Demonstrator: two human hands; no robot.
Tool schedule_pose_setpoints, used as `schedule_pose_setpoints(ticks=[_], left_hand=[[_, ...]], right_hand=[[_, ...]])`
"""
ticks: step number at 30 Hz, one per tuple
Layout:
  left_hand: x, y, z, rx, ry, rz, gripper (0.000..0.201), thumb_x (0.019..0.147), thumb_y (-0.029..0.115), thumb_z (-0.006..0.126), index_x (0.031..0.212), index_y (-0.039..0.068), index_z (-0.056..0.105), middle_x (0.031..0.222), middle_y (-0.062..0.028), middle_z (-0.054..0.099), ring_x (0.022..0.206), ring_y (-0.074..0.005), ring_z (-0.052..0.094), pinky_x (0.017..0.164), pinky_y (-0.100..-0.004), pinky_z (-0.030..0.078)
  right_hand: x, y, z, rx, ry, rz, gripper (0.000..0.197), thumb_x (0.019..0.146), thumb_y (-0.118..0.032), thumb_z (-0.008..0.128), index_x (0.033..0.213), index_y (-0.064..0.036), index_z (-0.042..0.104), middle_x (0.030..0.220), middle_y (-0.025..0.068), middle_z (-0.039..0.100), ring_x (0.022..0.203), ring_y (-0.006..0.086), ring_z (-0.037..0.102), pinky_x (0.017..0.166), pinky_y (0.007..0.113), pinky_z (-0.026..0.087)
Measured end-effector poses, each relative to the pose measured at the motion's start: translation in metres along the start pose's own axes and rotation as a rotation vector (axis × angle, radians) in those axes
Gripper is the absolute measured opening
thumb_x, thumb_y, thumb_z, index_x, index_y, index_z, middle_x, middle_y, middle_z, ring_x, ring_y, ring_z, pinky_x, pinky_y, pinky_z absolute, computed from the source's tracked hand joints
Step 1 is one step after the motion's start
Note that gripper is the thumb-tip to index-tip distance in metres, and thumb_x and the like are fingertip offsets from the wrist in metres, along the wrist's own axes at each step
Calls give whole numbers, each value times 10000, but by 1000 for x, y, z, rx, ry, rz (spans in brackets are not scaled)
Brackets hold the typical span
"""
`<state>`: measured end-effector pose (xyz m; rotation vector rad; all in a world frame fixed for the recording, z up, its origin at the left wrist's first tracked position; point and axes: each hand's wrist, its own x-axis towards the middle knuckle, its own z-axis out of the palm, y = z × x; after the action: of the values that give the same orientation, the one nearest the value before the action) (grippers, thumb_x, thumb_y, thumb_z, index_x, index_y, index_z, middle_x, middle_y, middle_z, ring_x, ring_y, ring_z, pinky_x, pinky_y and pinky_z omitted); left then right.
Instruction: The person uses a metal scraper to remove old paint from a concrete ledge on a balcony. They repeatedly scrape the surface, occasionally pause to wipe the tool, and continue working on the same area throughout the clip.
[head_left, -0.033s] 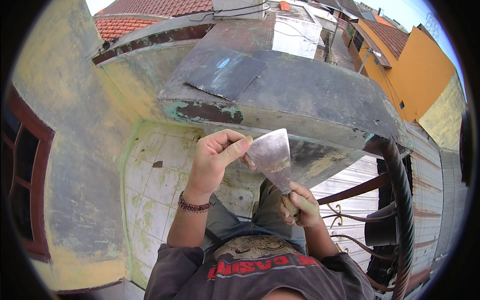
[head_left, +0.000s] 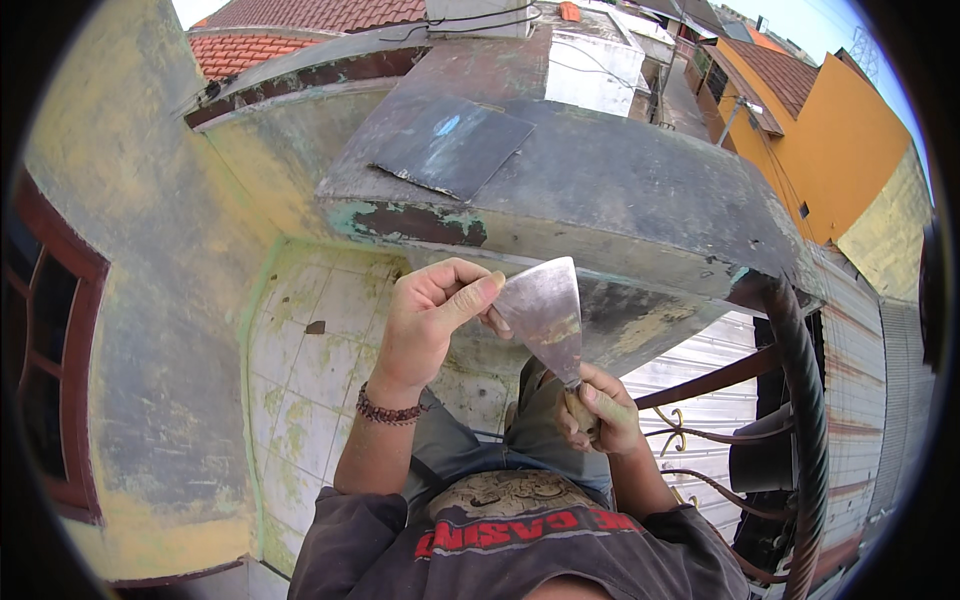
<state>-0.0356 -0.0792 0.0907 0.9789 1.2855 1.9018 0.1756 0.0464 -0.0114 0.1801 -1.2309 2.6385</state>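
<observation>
A putty knife [head_left: 548, 312] with a wide, flared metal blade is held up in front of my body, its broad edge pointing away from me. Fingers wrapped around its short wooden handle, my right hand [head_left: 603, 408] grips it from below. My left hand [head_left: 437, 308], with a beaded bracelet on the wrist, pinches the blade's left corner between thumb and fingers. Brownish marks show on the lower part of the blade. Beyond both hands runs a weathered concrete parapet [head_left: 640, 160] with peeling paint along its near edge.
A dark flat sheet [head_left: 455, 150] lies on the parapet. To the left stand a patchy painted wall [head_left: 170, 300] and a brown-framed window [head_left: 85, 360]. Stained tiles [head_left: 310, 380] cover the floor. At right are a twisted metal railing [head_left: 805, 430] and corrugated roofing [head_left: 850, 400].
</observation>
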Motion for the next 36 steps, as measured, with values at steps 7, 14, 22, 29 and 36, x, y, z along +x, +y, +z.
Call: schedule_pose_setpoints(ticks=[7, 14, 22, 29, 36], left_hand=[[-10, -27, -11, 14, 112, -61, 189, 936, 153, 613, 947, -35, 623, 775, -86, 669, 690, -129, 641, 650, -242, 505], [-21, -83, 14, 211, 364, 44, 321, 938, 282, 625, 1036, -12, 541, 864, -52, 629, 786, -98, 599, 705, -232, 487], [-3, -93, 43, -376, 14, -163, 373, 988, 376, 495, 1115, 27, 535, 1020, -119, 638, 948, -204, 627, 887, -343, 486], [-5, -106, 37, -637, -65, -315, 428, 985, 442, 452, 1056, 32, 551, 977, -157, 653, 927, -237, 654, 845, -365, 522], [-7, -99, 35, -628, 28, -283, 388, 995, 419, 441, 1017, 46, 549, 918, -138, 662, 842, -211, 660, 760, -342, 530]], right_hand=[[0, -16, 11, -319, 86, 84, 467, 1010, -220, 427, 1433, -38, 352, 783, 70, 555, 534, 102, 503, 415, 214, 384], [7, -21, 11, -382, 298, -35, 524, 970, -238, 500, 1425, -19, 358, 803, 54, 557, 582, 91, 517, 417, 202, 388], [23, -4, 20, -492, 411, -59, 496, 979, -216, 498, 1420, -28, 369, 747, 16, 519, 489, 34, 409, 395, 174, 309], [33, 6, 26, -826, 401, -154, 466, 998, -176, 468, 1423, -9, 373, 626, -46, 413, 456, 12, 327, 412, 181, 244], [39, 12, 42, -853, 482, -118, 480, 1004, -172, 460, 1450, -36, 347, 638, -52, 417, 470, 12, 336, 414, 176, 259]])
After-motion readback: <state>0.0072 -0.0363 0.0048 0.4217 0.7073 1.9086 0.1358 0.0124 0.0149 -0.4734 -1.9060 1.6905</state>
